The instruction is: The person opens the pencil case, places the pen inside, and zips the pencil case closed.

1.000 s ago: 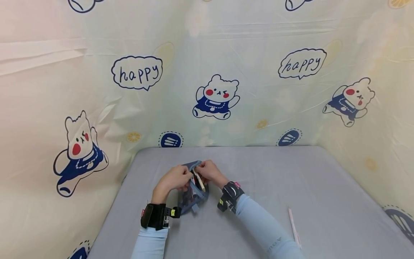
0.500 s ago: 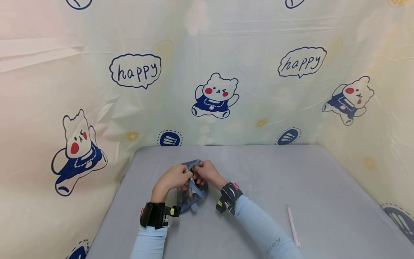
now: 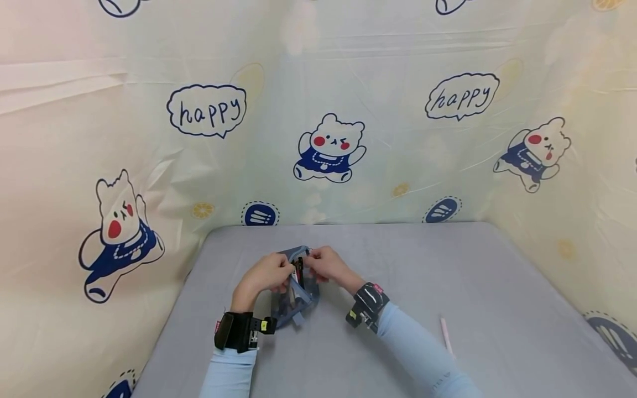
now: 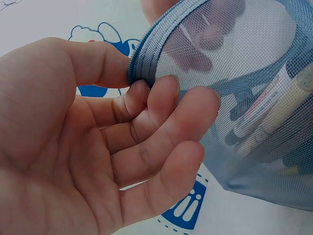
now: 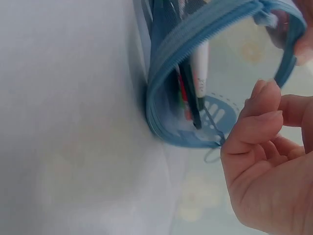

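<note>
A blue mesh pencil case (image 3: 286,309) with a zipped rim stands tilted on the table, its mouth gaping. Pens show inside: a black one (image 3: 300,271) in the head view, a white marker (image 5: 200,68) in the right wrist view and a cream pen (image 4: 279,107) through the mesh in the left wrist view. My left hand (image 3: 266,273) pinches the near-left rim between thumb and fingers, other fingers loosely bent. My right hand (image 5: 269,161), fingers curled, pinches the opposite part of the rim, near a thin cord (image 5: 212,122); its thumb is partly hidden.
A pale pink pen (image 3: 446,334) lies on the grey table (image 3: 398,276) at the right, beside my right sleeve (image 3: 423,354). A printed curtain (image 3: 388,83) hangs behind the table and along both sides.
The cream pen held upright at the mouth has gone down into the pencil case. My right hand has come out from the mouth to its right rim. The left hand keeps its grip.
</note>
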Demonstrator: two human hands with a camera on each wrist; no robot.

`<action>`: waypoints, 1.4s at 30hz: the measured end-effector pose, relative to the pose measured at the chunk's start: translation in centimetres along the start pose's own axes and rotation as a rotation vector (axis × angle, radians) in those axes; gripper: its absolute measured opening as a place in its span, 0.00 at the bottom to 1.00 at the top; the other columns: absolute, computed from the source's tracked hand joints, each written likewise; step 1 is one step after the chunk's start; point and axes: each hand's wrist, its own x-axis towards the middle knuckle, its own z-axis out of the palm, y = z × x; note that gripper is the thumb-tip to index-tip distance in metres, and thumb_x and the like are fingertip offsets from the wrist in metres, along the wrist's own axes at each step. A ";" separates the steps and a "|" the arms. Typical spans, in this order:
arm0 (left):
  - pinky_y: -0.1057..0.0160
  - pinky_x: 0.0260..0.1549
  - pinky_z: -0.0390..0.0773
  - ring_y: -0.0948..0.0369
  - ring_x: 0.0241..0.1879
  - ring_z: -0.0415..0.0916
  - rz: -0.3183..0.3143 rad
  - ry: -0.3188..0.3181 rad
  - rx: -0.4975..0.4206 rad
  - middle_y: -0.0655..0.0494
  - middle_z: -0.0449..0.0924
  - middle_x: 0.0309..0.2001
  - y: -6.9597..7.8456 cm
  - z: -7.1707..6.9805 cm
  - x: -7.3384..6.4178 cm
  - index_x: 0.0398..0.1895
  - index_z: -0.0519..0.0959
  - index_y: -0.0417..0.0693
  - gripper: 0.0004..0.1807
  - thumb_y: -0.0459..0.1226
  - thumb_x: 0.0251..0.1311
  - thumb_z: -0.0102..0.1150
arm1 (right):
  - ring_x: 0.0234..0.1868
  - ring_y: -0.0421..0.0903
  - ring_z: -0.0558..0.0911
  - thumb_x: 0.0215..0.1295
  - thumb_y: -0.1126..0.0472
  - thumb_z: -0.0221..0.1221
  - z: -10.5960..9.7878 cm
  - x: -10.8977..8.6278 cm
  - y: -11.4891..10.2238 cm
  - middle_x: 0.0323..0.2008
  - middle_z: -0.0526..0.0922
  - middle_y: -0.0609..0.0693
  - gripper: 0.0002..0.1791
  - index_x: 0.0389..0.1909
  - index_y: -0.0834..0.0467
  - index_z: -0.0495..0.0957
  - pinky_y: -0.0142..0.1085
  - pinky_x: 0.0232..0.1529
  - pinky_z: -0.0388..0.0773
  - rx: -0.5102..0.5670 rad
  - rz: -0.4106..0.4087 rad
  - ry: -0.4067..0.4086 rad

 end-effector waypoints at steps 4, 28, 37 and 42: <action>0.62 0.22 0.77 0.56 0.22 0.80 -0.007 0.002 -0.007 0.51 0.78 0.24 0.0 0.0 0.0 0.26 0.71 0.45 0.12 0.39 0.67 0.49 | 0.11 0.40 0.70 0.69 0.58 0.51 -1.2 -0.9 0.2 0.24 0.81 0.61 0.17 0.38 0.70 0.79 0.35 0.14 0.66 -0.055 -0.031 -0.037; 0.60 0.21 0.77 0.56 0.21 0.80 0.029 -0.003 0.002 0.52 0.79 0.24 -0.2 0.0 0.1 0.25 0.71 0.45 0.11 0.38 0.67 0.48 | 0.14 0.42 0.73 0.71 0.54 0.53 -8.1 -7.9 4.1 0.22 0.81 0.50 0.15 0.41 0.62 0.80 0.31 0.14 0.66 -0.342 -0.005 -0.119; 0.58 0.23 0.78 0.56 0.21 0.80 0.031 0.003 -0.003 0.51 0.78 0.24 -0.1 0.4 0.2 0.25 0.70 0.45 0.11 0.37 0.67 0.48 | 0.16 0.45 0.75 0.69 0.55 0.55 -10.7 -11.0 6.3 0.23 0.80 0.49 0.09 0.38 0.57 0.78 0.34 0.17 0.70 -0.407 0.047 -0.078; 0.58 0.24 0.79 0.57 0.21 0.80 0.030 0.004 0.003 0.51 0.78 0.25 -0.1 0.4 0.2 0.25 0.70 0.45 0.11 0.37 0.67 0.48 | 0.17 0.45 0.76 0.69 0.55 0.56 -11.9 -12.4 7.1 0.24 0.80 0.49 0.09 0.40 0.56 0.79 0.36 0.19 0.72 -0.428 0.065 -0.066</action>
